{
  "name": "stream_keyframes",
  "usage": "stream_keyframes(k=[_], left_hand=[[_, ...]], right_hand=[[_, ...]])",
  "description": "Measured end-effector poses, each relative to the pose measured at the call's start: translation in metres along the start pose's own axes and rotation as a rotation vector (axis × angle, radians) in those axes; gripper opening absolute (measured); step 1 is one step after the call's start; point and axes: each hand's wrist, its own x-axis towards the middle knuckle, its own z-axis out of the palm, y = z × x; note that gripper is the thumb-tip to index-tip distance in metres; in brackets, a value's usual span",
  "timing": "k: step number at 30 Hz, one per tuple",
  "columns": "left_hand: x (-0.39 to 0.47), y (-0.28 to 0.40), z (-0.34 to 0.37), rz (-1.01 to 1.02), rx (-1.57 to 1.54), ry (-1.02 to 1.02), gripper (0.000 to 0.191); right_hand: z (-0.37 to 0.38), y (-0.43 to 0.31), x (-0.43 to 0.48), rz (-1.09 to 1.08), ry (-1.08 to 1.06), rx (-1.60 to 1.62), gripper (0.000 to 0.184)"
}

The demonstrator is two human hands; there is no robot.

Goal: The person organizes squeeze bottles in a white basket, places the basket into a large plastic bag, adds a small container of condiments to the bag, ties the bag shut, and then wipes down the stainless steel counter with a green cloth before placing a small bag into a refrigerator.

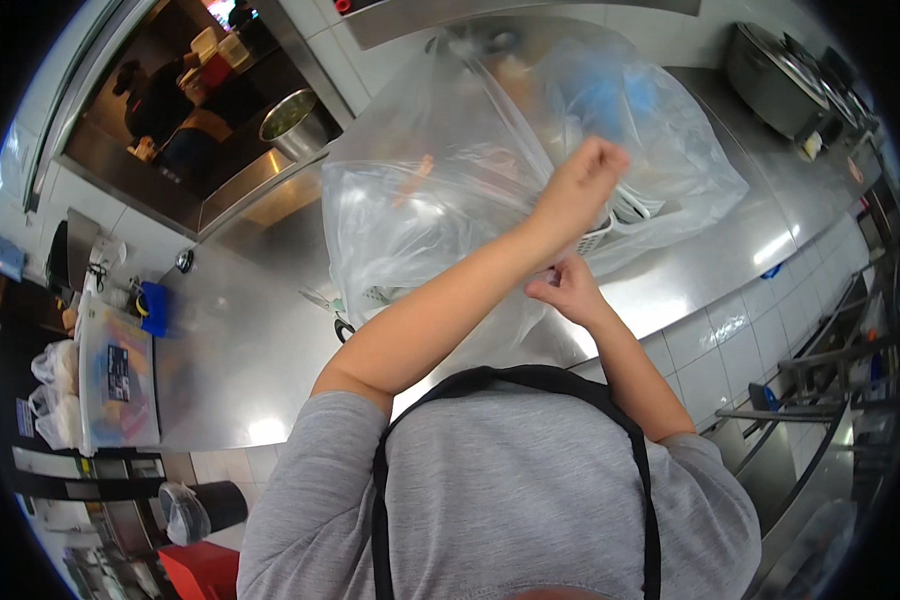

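A large clear plastic bag (450,225) is spread over items on the steel counter. My left arm reaches across to the right, and my left hand (585,180), blurred with its fingers curled, is over the bag; whether it grips plastic is unclear. Lower down, my right hand (566,289) pinches the bag's near edge between thumb and fingers. A white perforated basket (594,240) shows beside the left wrist. Through the plastic appear a blurred blue item (607,97) and orange-brown shapes. Scissors (337,306) lie by the bag's left side, partly hidden.
The steel counter (225,360) bends around me. A lidded plastic bin (120,382) and a blue container (154,309) are at left. A dark lidded cooker (776,75) stands far right. Beyond a hatch are a metal pot (295,124) and another person (161,105).
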Motion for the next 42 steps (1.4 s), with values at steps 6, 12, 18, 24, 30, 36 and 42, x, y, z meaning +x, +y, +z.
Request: stream_keyframes(k=[6,12,18,24,30,36,42], left_hand=[[-0.081,0.095,-0.104,0.628,0.539,0.335,0.032],[-0.200,-0.030,-0.282,-0.246,0.263,0.948,0.054],[-0.196,-0.114,-0.279,-0.368,-0.275,0.692,0.074],[-0.190,-0.110,-0.276,-0.283,-0.284,0.639,0.072],[-0.172,-0.081,-0.236,-0.220,-0.052,0.698,0.070],[-0.170,-0.088,-0.222,-0.173,0.033,0.734,0.062],[-0.170,-0.107,-0.216,-0.068,0.137,0.764,0.060]], right_hand=[[-0.010,-0.010,0.000,0.329,-0.329,-0.447,0.050],[-0.027,0.054,-0.030,0.498,0.216,0.090,0.026],[-0.030,0.044,-0.004,0.490,0.761,0.462,0.013],[-0.032,0.032,-0.004,0.433,0.697,0.308,0.019],[-0.006,0.045,-0.028,0.247,0.067,-0.229,0.031],[0.025,0.033,-0.050,0.519,-0.232,-0.156,0.025],[0.028,0.033,-0.052,0.471,-0.268,-0.213,0.031]])
